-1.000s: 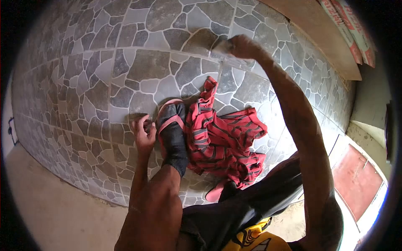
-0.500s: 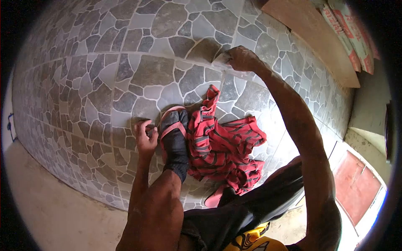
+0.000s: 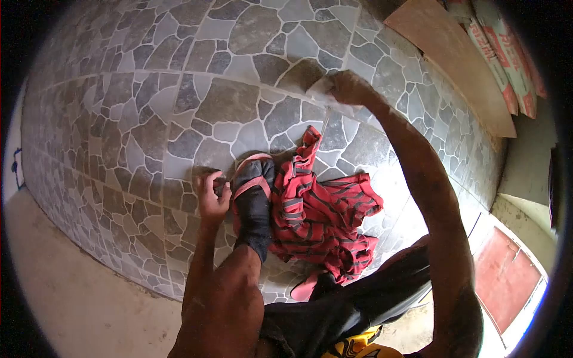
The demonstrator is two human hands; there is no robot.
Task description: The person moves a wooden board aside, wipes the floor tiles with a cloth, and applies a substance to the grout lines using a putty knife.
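My right hand point(image 3: 351, 88) reaches far forward and is closed on a whitish flat piece point(image 3: 322, 89). The piece is pressed against a pale seam between the stone-patterned tiles point(image 3: 230, 98); its exact kind is blurred. Low over the floor, my left hand point(image 3: 213, 196) has its fingers curled but apart, with nothing visible in them. Just right of it is my foot in a dark sock and a pink flip-flop point(image 3: 252, 185). A crumpled red cloth with dark stripes point(image 3: 322, 209) lies beside that foot, one end stretching toward my right hand.
Printed sacks point(image 3: 498, 53) are stacked at the top right, behind a brown board point(image 3: 447, 65). A reddish door panel point(image 3: 507, 271) shows at the lower right. Beige wall or floor point(image 3: 77, 280) borders the tiles at the lower left. My second flip-flop point(image 3: 304, 287) is near the cloth.
The view has shifted slightly, moving the floor and cloth rightward. Against the tiles, my right hand and the whitish piece have slid a little left along the seam. My left hand stays curled.
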